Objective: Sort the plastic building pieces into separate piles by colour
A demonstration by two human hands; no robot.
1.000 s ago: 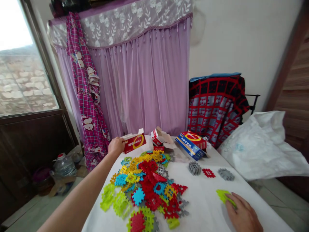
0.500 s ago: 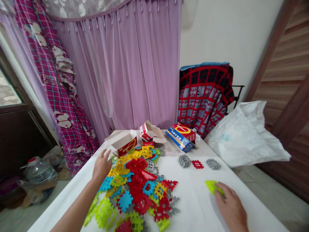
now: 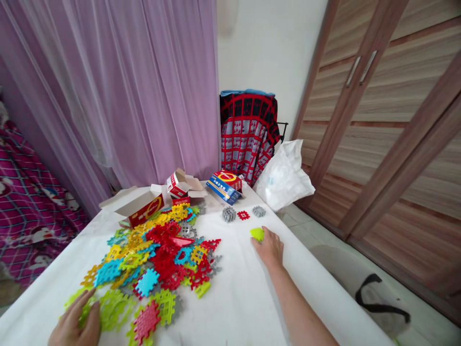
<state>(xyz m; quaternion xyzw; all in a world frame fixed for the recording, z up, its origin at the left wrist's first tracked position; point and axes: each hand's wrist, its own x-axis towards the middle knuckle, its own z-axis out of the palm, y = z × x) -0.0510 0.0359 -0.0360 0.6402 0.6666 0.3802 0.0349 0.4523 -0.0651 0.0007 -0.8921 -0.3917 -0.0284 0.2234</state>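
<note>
Head view, places taken from the tile heap (image 3: pixel 154 259): right hand (image 3: pixel 269 249) to the right of the heap, fingers cupped against a lime tile (image 3: pixel 257 234), firmness of grip impossible to tell; left hand (image 3: pixel 74 324) at the near edge of the heap, fingers loosely spread, no clear grasp. Right of the heap and farther back, gray tile (image 3: pixel 228 214), red tile (image 3: pixel 243 215), gray tile (image 3: pixel 258 211). Behind the heap, red box (image 3: pixel 142 209), opened white box (image 3: pixel 182 185), blue box (image 3: pixel 224 186). Under the heap, white cloth (image 3: pixel 237 307). Most tiles heaped, only four apart, no built shape in view
</note>
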